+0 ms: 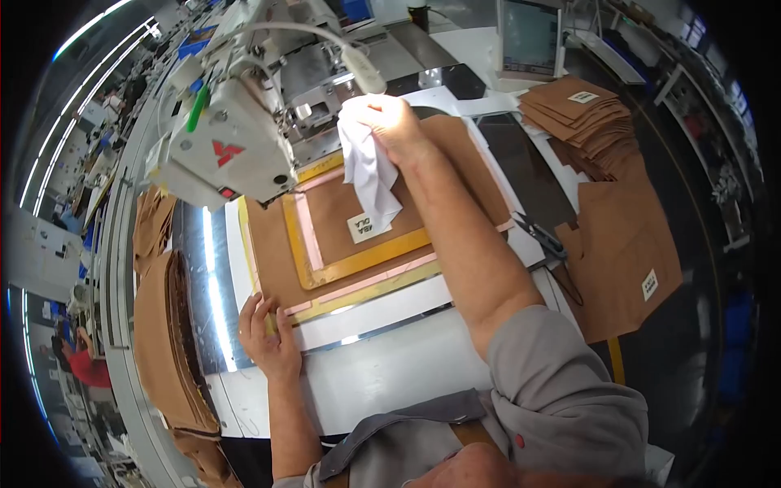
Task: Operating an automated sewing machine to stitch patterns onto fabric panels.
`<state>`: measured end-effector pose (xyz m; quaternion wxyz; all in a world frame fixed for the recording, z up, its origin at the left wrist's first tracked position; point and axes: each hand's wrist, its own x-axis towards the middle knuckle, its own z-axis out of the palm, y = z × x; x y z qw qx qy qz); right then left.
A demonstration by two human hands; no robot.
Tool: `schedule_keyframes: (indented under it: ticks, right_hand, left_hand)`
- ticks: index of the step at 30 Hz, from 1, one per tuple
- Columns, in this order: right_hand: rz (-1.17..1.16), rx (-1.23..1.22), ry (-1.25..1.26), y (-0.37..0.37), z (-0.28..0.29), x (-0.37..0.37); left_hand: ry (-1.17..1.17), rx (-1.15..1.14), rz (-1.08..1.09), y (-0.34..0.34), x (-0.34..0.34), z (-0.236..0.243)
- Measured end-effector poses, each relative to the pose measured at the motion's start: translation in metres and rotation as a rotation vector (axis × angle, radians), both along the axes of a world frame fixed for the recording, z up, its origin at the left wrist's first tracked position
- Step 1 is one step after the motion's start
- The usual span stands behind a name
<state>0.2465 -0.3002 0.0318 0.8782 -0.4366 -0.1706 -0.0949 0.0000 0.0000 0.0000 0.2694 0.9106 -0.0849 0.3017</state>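
My right hand [394, 130] reaches far forward, closed around a white cloth [370, 175] that hangs down in folds. Just above its knuckles is a white lamp head [364, 71] that lights it brightly. Under the cloth lies a brown fabric panel [329, 203] with a small white label, partly covered by the cloth. A rounded yellow frame [366, 264] lies around the panel, on a larger brown piece edged with pink and yellow strips. My left hand [274, 342], empty with its fingers apart, rests at the near left corner of this flat template.
A sewing machine head [228, 138] stands at the left of the template. Brown pieces are stacked at the left [163, 342] and far right [582, 118]. A loose brown panel [622, 252] hangs at the right edge. Thread snips [538, 236] lie beside the template. Behind stands a screen [530, 41].
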Motion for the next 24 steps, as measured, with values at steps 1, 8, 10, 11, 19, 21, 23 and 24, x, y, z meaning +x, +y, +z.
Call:
schedule_keyframes:
  ticks: [1,8,10,11,19,21,23,24]
  right_hand:
    - [-0.062,0.024,-0.009,0.006,0.007,-0.004]
    - [-0.148,-0.552,-0.012,-0.067,0.072,-0.022]
    - [-0.274,-0.835,-0.070,-0.099,0.090,-0.020]
    - [-0.284,-0.974,-0.027,-0.114,0.108,-0.031]
    - [-0.704,-1.031,0.032,-0.261,0.108,-0.007]
    - [-0.732,-0.926,0.047,-0.269,0.108,0.003]
    - [-0.761,-0.818,0.062,-0.272,0.109,0.014]
    - [-0.815,-0.876,0.017,-0.271,0.110,0.023]
  left_hand:
    - [-0.016,0.028,0.014,0.010,0.003,0.002]
    - [-0.038,0.028,0.040,-0.010,-0.006,0.003]
    - [-0.039,0.042,0.063,-0.012,-0.009,0.008]
    - [-0.044,0.036,0.066,-0.008,-0.009,0.008]
    - [-0.003,0.038,0.065,-0.011,-0.006,0.006]
    - [-0.011,0.052,0.076,-0.012,-0.007,0.005]
    - [-0.021,0.068,0.084,-0.013,-0.008,0.005]
    - [-0.018,0.062,0.085,-0.014,-0.008,0.006]
